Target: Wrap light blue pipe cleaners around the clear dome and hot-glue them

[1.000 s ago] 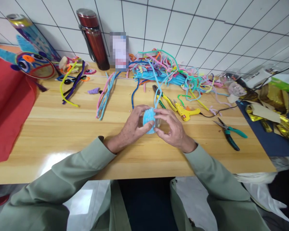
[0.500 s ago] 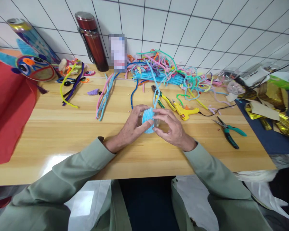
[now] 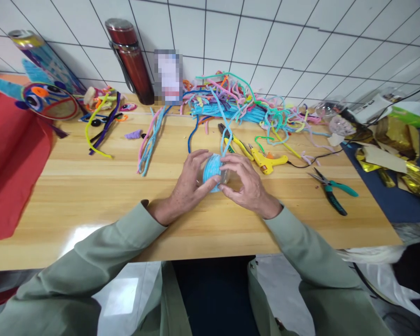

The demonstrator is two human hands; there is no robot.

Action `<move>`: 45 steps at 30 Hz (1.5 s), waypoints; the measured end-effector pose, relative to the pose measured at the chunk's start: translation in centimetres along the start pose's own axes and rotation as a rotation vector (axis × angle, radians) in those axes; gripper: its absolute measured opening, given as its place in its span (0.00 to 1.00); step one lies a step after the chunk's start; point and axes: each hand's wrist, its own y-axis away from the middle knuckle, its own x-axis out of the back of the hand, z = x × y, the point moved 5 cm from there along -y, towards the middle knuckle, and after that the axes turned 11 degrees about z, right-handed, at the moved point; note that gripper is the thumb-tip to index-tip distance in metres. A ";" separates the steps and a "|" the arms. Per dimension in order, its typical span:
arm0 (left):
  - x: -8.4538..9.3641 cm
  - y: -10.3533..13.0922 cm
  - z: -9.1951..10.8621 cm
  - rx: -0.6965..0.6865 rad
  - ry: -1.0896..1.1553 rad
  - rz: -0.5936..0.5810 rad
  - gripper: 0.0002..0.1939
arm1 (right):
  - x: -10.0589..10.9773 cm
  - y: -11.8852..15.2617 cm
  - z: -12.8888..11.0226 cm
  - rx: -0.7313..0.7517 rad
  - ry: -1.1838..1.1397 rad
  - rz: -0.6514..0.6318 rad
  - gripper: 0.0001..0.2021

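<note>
Between my hands, just above the table, is a clear plastic ball [image 3: 224,176] with light blue pipe cleaner [image 3: 212,171] wound around its middle in several turns. My left hand [image 3: 191,183] grips the ball from the left, its thumb pressed on the blue band. On the other side my right hand [image 3: 245,184] is closed on the clear part, fingertips at the band's right edge. Loose blue pipe cleaner ends [image 3: 227,133] rise from the band toward the back. Yellow-handled pliers [image 3: 241,145] and a yellow glue gun [image 3: 266,161] lie just beyond my right hand.
A heap of coloured pipe cleaners [image 3: 234,109] lies along the wall, near a red thermos [image 3: 131,65]. Teal-handled pliers [image 3: 332,191] rest at the right. To the left are red cloth [image 3: 17,158], a decorated fish-like figure [image 3: 49,100] and a tall can [image 3: 45,58].
Both hands still hold the wrapped ball, shifted very slightly left. The ball has turned a little, so more clear plastic shows beside my left hand. The view has moved slightly.
</note>
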 end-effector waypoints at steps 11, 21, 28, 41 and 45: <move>0.2 -0.2 0.4 -0.017 0.024 -0.031 0.21 | 0.2 -0.1 -0.6 -0.021 0.037 -0.031 0.18; 0.0 0.0 0.1 0.032 0.145 -0.055 0.21 | 0.4 0.4 0.0 -0.058 0.047 -0.006 0.19; 0.1 0.0 0.0 0.118 0.200 -0.003 0.13 | 0.5 0.4 0.3 -0.040 0.057 -0.005 0.16; -0.1 0.0 0.3 0.079 0.218 0.048 0.08 | 0.5 0.5 0.1 -0.011 0.072 0.080 0.13; -0.1 -0.1 0.4 0.070 0.221 0.045 0.08 | 0.4 0.5 0.1 0.018 0.099 0.124 0.14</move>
